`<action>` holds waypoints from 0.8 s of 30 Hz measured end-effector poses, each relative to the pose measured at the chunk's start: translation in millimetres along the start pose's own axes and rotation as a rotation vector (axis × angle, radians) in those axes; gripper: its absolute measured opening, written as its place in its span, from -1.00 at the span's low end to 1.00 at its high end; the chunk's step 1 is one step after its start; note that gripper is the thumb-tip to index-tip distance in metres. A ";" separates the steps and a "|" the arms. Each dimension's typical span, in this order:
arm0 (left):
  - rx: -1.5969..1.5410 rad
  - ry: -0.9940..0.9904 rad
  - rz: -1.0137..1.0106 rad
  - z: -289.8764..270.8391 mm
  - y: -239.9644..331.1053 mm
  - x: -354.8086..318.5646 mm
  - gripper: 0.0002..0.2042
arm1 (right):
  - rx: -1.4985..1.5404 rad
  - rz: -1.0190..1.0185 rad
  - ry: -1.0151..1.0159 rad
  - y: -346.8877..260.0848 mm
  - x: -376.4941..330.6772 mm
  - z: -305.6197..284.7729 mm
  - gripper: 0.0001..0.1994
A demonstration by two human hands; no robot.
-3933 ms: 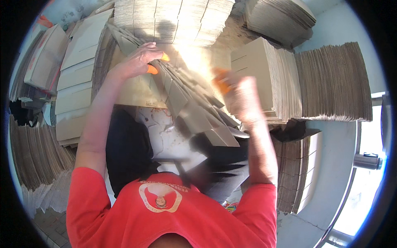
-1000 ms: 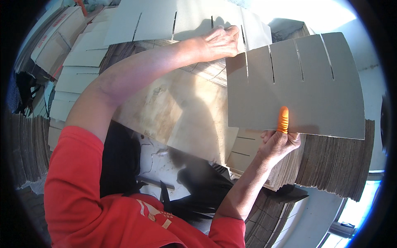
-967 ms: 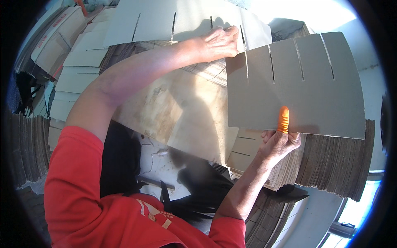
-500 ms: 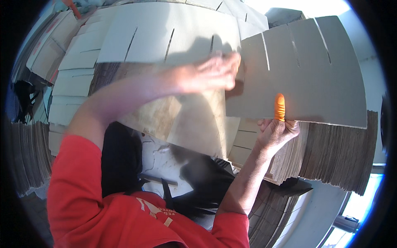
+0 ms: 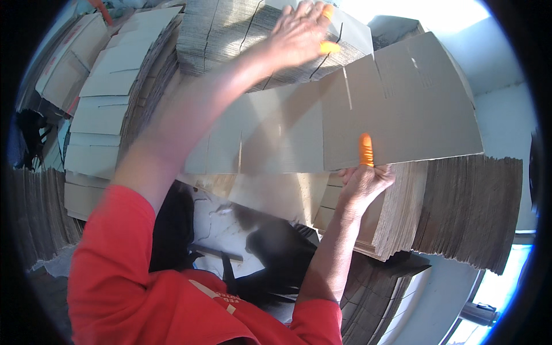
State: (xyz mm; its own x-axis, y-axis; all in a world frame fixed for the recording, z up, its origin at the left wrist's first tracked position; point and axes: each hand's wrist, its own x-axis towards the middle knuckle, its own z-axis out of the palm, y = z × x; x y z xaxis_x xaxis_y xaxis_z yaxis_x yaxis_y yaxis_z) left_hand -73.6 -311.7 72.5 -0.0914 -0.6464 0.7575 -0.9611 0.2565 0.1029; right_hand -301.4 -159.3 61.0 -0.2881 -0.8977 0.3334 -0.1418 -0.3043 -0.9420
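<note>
My right hand [image 5: 368,183] grips the near edge of a slotted grey-brown cardboard sheet [image 5: 411,112]. Its thumb, in an orange ribbed finger cover [image 5: 366,149], lies on top, and the other fingers are mostly hidden below. To the left of a crease or edge a paler slotted cardboard part [image 5: 276,135] continues; it looks joined to the sheet. My left hand [image 5: 299,37] is raised at the far side with its fingers apart and nothing in them, orange covers on the thumb and one finger. It appears above a stack of slotted cardboard [image 5: 195,40]; whether it touches is unclear.
Overlapping cardboard stacks [image 5: 103,115] line the left side. Another thick stack [image 5: 468,213] stands at the right, beneath the sheet's near edge. A tan board [image 5: 261,192] lies in front of me. A carton [image 5: 72,57] sits at the far left.
My left hand has moved away to the far side. The left cardboard part has come nearer, uncovering the far stack. My right hand has shifted slightly left, still gripping the sheet.
</note>
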 end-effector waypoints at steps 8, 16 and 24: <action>0.276 -0.269 0.281 41.5 -51.7 25.0 -0.88 | 0.097 -0.085 -0.108 22.1 2.3 -0.7 -0.79; 0.319 -0.200 0.547 1.3 -21.8 16.7 -0.76 | 0.050 0.020 -0.059 0.0 -2.4 -0.8 -0.79; 0.274 -0.255 0.617 -14.8 4.1 -14.2 -0.74 | 0.064 -0.003 -0.042 3.6 1.6 -0.4 -0.83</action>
State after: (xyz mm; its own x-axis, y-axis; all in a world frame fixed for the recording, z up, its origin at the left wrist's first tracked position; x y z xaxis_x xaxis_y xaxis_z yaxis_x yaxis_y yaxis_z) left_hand -72.4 -290.8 71.7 -0.6648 -0.5981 0.4475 -0.7422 0.4610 -0.4864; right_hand -302.8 -161.7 58.2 -0.2474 -0.9089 0.3356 -0.0813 -0.3257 -0.9420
